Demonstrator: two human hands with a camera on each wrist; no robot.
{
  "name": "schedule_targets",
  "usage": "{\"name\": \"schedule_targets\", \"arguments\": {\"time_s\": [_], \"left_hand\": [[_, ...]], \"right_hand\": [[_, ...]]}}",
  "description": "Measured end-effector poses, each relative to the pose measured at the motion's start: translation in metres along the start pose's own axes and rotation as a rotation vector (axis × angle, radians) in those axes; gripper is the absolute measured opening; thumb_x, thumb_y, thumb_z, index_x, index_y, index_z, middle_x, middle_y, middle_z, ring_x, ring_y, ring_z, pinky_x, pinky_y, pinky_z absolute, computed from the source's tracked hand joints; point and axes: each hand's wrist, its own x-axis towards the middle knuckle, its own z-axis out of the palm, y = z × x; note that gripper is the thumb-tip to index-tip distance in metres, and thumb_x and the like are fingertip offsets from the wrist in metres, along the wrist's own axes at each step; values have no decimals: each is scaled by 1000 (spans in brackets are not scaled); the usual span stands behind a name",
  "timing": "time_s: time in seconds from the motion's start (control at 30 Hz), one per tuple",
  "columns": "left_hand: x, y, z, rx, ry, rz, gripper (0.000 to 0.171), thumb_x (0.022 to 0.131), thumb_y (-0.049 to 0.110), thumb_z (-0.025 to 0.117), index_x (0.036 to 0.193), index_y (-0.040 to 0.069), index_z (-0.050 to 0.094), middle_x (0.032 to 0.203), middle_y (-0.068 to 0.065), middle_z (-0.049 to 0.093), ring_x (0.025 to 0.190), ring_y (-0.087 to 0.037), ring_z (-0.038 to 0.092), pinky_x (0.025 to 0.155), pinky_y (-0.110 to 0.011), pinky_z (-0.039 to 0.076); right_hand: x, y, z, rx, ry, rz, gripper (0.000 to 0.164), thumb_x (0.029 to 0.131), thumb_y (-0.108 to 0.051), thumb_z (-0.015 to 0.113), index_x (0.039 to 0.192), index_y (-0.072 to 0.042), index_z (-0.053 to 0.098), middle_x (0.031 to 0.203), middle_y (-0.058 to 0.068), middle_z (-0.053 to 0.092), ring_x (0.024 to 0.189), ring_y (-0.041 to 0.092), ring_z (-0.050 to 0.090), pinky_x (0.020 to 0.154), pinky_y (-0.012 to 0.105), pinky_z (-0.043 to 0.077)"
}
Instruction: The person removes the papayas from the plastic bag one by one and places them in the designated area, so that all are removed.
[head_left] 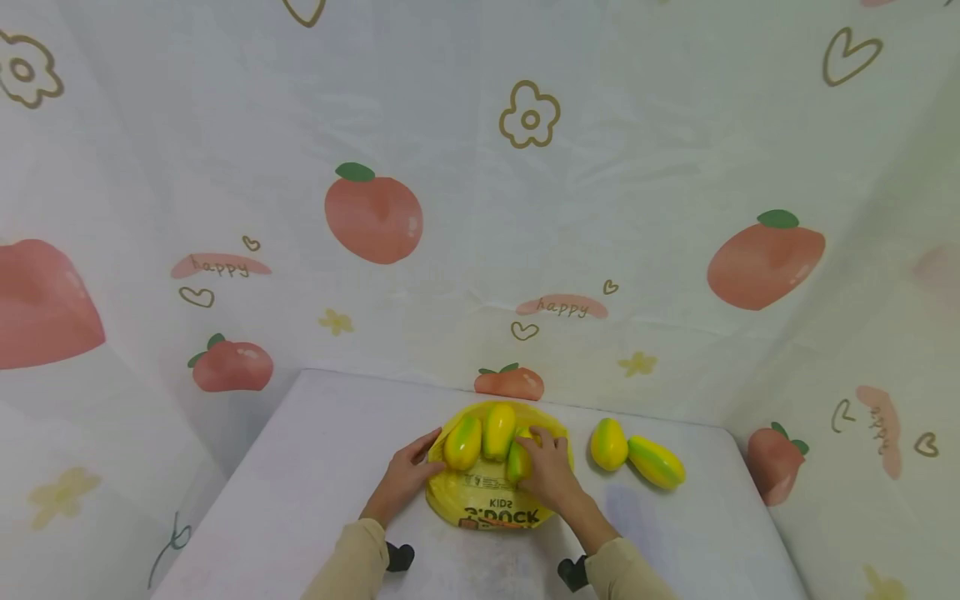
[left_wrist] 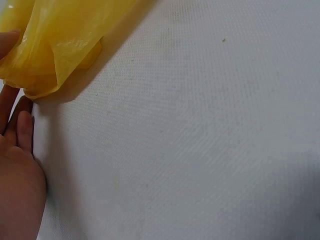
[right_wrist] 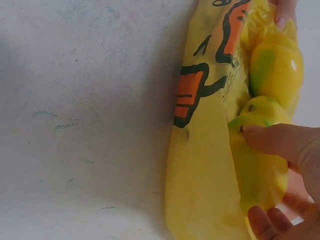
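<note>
Bench (head_left: 322,467): white top, its far edge meeting the printed cloth (head_left: 450,333).
Left hand (head_left: 405,471): grips the left rim of the bag (head_left: 489,500), thumb over the plastic, fingers beneath.
Bag: yellow with dark lettering, near the middle of the bench's far edge; its mouth is spread and three fruits show in it.
Left fruit (head_left: 463,443): in the bag, closest of the three to the left hand, leaning slightly.
Middle fruit (head_left: 498,431): between the other two, long axis running roughly from far edge to near edge.
Right fruit (head_left: 517,463): at the bag's right side, partly covered by the right hand (head_left: 553,473), its long axis also roughly far to near.
Right hand: holds the right fruit, thumb on one side, fingers on the other; whether it bears the fruit's weight, I cannot tell.
Inner fruit (head_left: 608,445): loose on the bench, right of the bag and near the far edge; the right hand is nearer, the left being across the bag.
Outer fruit (head_left: 657,462): toward the far right corner, long axis slanting from beside the inner fruit toward the right and near edges.
</note>
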Motion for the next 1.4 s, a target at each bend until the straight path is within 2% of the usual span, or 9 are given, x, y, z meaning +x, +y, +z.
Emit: {"name": "schedule_targets", "arguments": {"time_s": [0.2, 0.33, 0.53, 0.7, 1.07, 1.4], "left_hand": [[-1, 3, -1, 4, 2, 3, 64, 93, 32, 72, 152, 24, 49, 160, -5, 48, 151, -33, 40, 125, -55, 32], [-2, 3, 0, 11, -1, 10, 64, 94, 32, 72, 152, 23, 49, 160, -6, 47, 151, -34, 41, 124, -56, 33], [-3, 3, -1, 7, -3, 4, 64, 93, 33, 72, 152, 25, 49, 160, -4, 47, 151, -32, 41, 125, -55, 33], [-3, 2, -1, 18, 0, 24, 64, 93, 36, 72, 152, 25, 50, 159, -4, 48, 151, -33, 41, 124, -55, 34], [-1, -1, 0, 10, 0, 25, 64, 93, 37, 72, 152, 25, 50, 159, -5, 48, 150, -32, 41, 124, -54, 34], [-1, 1, 0, 0, -3, 22, 65, 92, 38, 73, 152, 26, 50, 159, -4, 49, 151, -32, 41, 125, -54, 33]], "right_hand": [[1, -1, 0, 4, -20, 19, 66, 75, -15, 90, 135, -13, 63, 150, 28, 43, 117, 42, 42, 87, 47, 53], [2, -1, 0, -20, -31, 21, 71, 73, -21, 92, 137, -13, 61, 149, 27, 43, 120, 43, 43, 90, 48, 55], [5, -3, 2, 29, -89, 56, 78, 74, -25, 92, 142, -11, 57, 148, 27, 38, 128, 48, 43, 102, 57, 53], [7, -5, 2, 45, -118, 88, 78, 76, -27, 90, 144, -13, 54, 154, 29, 35, 131, 50, 39, 103, 60, 51], [1, -3, 1, 58, -89, 40, 81, 75, -29, 90, 143, -10, 52, 152, 31, 37, 132, 52, 39, 103, 62, 50], [-2, -6, -10, 125, -57, 68, 82, 77, -27, 88, 148, -14, 49, 158, 27, 32, 137, 48, 36, 105, 61, 51]]}}
